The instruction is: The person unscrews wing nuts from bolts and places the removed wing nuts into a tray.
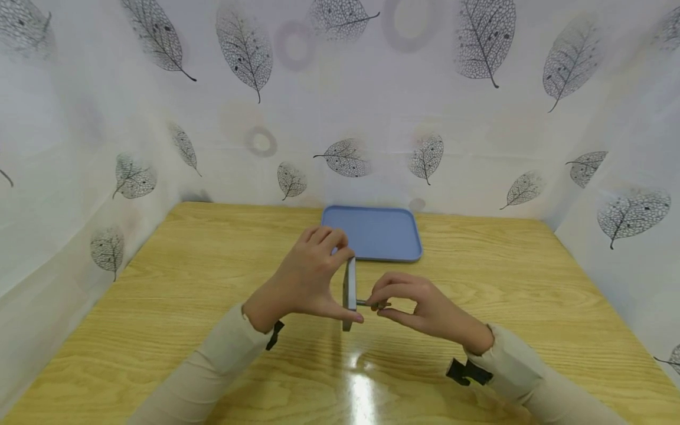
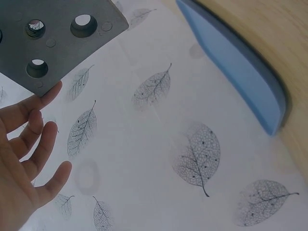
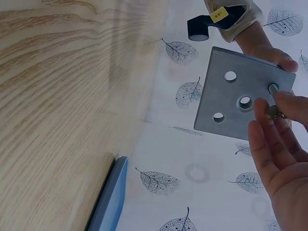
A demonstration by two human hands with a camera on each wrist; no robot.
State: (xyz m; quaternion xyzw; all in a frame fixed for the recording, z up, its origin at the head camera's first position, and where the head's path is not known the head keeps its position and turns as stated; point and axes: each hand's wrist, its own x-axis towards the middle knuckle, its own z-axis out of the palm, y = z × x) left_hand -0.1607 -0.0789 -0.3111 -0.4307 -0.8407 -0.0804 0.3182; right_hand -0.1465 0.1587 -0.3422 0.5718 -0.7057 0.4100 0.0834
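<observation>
A grey square metal plate (image 3: 219, 94) with several round holes stands on edge above the table, seen nearly edge-on in the head view. My left hand (image 1: 310, 274) holds it by opposite edges, thumb below and fingertips above. From the right, my right hand (image 1: 425, 304) pinches a slim metal bolt (image 1: 362, 303) between thumb and fingers. In the right wrist view, the bolt's shank meets the plate at a corner hole; how deep it sits cannot be told. Fingers partly cover its outer end, where a small brassy piece (image 3: 273, 112) shows.
Behind the hands, a shallow blue tray (image 1: 372, 233) lies near the back of the wooden table (image 1: 223, 254). A pale curtain (image 1: 361, 112) with leaf prints surrounds the table at the back and sides. Dark straps or mounts (image 1: 468, 372) sit at both wrists.
</observation>
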